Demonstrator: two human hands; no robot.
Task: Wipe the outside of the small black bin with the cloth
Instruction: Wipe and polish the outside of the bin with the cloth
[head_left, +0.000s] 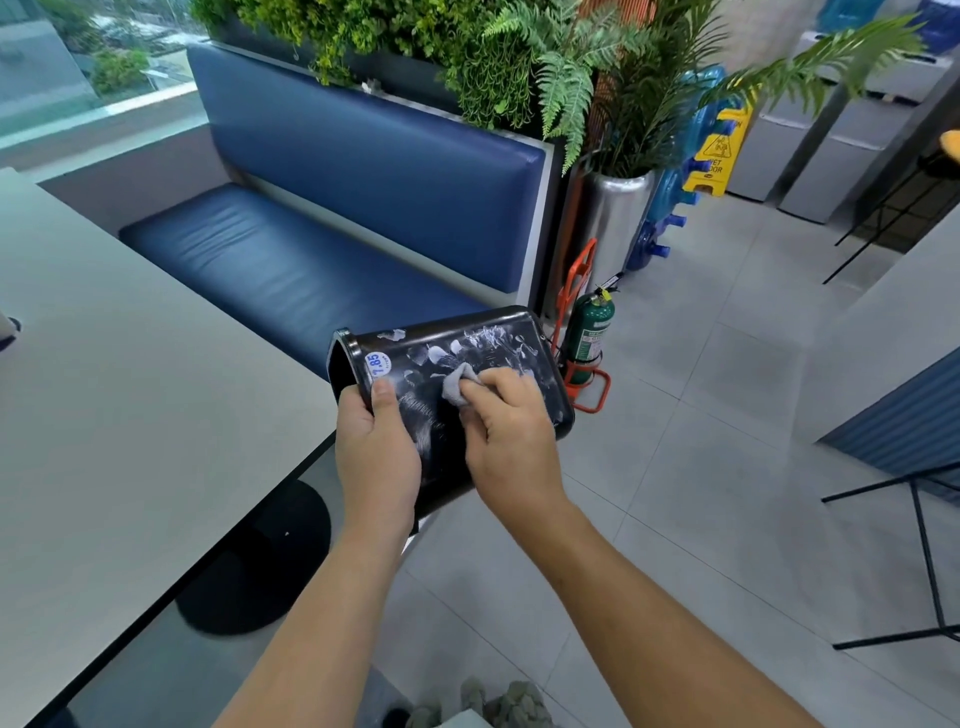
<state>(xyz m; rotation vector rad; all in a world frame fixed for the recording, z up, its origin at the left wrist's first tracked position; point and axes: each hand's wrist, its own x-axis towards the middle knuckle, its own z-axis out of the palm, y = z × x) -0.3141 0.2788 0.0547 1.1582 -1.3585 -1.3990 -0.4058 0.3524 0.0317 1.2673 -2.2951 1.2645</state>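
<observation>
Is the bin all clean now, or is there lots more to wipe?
Not clean yet. Done: no patch looks fully clean. In hand: the left hand grips the rim of the small black bin, held on its side, while the right hand rubs the grey cloth on its upper side. Left: white smears cover that side, and the other sides are hidden.

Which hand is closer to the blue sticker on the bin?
Left. The left hand grips the rim, thumb just below the sticker; the right hand holds the cloth farther along the bin.
</observation>
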